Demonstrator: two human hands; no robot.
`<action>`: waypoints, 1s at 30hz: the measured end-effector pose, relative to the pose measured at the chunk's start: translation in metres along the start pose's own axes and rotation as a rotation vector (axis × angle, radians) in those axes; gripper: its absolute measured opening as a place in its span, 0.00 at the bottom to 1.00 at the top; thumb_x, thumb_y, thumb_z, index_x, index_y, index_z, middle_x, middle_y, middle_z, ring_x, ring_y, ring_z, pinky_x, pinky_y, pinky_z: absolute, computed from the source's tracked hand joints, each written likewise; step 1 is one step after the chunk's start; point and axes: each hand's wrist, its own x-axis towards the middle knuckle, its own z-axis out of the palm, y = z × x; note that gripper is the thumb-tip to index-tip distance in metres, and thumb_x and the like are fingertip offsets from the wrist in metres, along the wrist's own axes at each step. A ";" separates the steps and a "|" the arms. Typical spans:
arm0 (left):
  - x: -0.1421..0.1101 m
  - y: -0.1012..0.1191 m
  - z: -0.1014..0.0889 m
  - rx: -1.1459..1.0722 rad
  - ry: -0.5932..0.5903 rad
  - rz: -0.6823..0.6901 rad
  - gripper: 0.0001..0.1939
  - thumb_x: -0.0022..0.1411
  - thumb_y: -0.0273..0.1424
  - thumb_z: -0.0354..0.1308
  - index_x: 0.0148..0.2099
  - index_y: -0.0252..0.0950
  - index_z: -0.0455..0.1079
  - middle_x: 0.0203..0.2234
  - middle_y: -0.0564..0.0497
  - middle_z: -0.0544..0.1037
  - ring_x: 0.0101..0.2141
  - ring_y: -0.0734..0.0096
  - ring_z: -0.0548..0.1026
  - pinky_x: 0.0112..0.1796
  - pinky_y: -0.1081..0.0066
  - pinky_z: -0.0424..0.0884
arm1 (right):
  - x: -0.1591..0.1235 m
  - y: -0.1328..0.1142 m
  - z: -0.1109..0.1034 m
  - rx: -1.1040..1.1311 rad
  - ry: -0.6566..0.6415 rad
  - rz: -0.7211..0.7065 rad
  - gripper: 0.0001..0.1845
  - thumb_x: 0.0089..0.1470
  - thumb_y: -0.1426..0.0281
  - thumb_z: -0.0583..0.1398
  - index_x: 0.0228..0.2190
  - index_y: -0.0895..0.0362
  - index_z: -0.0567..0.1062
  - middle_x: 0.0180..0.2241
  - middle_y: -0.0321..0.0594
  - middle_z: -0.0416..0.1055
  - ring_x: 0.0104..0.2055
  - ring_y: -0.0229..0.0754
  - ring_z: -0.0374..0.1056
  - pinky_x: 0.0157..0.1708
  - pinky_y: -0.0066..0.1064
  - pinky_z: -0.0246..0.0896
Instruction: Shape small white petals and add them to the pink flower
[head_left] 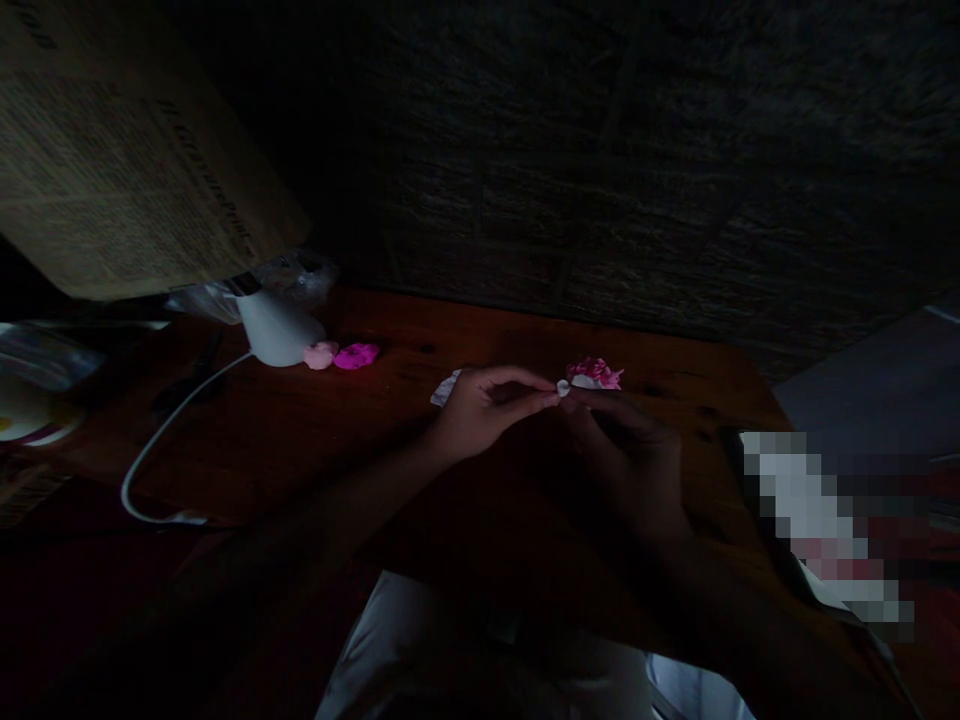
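A small white piece (pixel 563 388), which looks like soft modelling clay, is pinched between the fingertips of both hands above the wooden table. My left hand (pixel 480 408) holds it from the left with thumb and forefinger. From the right, my right hand (pixel 637 450) grips it the same way, mostly in shadow. Just behind the fingertips lies a ruffled pink piece (pixel 600 370) with a white part at its front. A white crumpled lump (pixel 444 388) shows partly behind my left hand. Farther left sit a magenta lump (pixel 357 356) and a pale pink lump (pixel 320 355), side by side.
A lamp with a white base (pixel 274 330) and newspaper-print shade (pixel 135 150) stands at the left, its white cable (pixel 142 450) looping forward. Clear plastic wrap (pixel 300 275) lies behind it. A device with a blurred-out screen (pixel 817 520) is at the right. A dark wall (pixel 600 170) borders the table.
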 end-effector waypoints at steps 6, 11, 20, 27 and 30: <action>0.003 0.000 0.000 -0.083 -0.031 -0.071 0.15 0.52 0.37 0.73 0.40 0.35 0.80 0.37 0.48 0.85 0.38 0.69 0.81 0.45 0.67 0.77 | -0.001 0.000 -0.001 -0.039 -0.007 -0.085 0.07 0.59 0.69 0.66 0.39 0.49 0.84 0.36 0.37 0.81 0.31 0.39 0.75 0.33 0.32 0.71; 0.003 0.002 -0.002 -0.071 -0.069 -0.096 0.14 0.51 0.38 0.73 0.38 0.36 0.81 0.36 0.48 0.85 0.38 0.69 0.82 0.44 0.67 0.77 | -0.001 0.001 -0.002 -0.066 -0.006 -0.139 0.07 0.59 0.69 0.66 0.39 0.48 0.84 0.38 0.38 0.82 0.40 0.43 0.77 0.40 0.35 0.72; 0.003 0.004 -0.003 -0.086 -0.081 -0.089 0.16 0.49 0.39 0.75 0.36 0.34 0.80 0.34 0.48 0.84 0.37 0.69 0.81 0.44 0.67 0.77 | -0.001 -0.004 -0.002 -0.084 0.011 -0.213 0.08 0.57 0.73 0.66 0.36 0.48 0.83 0.35 0.36 0.81 0.37 0.41 0.77 0.37 0.33 0.71; 0.002 0.003 -0.004 -0.071 -0.087 -0.045 0.15 0.50 0.38 0.75 0.37 0.35 0.80 0.36 0.48 0.84 0.38 0.68 0.81 0.44 0.66 0.77 | -0.001 -0.008 -0.003 -0.117 -0.013 -0.248 0.08 0.58 0.75 0.65 0.37 0.49 0.83 0.34 0.36 0.81 0.35 0.40 0.75 0.33 0.31 0.68; 0.003 0.002 -0.004 -0.059 -0.100 -0.039 0.15 0.50 0.38 0.74 0.38 0.35 0.80 0.36 0.48 0.84 0.38 0.67 0.81 0.44 0.66 0.77 | -0.001 -0.006 -0.004 -0.122 -0.033 -0.256 0.09 0.58 0.75 0.65 0.38 0.49 0.82 0.35 0.35 0.80 0.35 0.39 0.75 0.34 0.30 0.68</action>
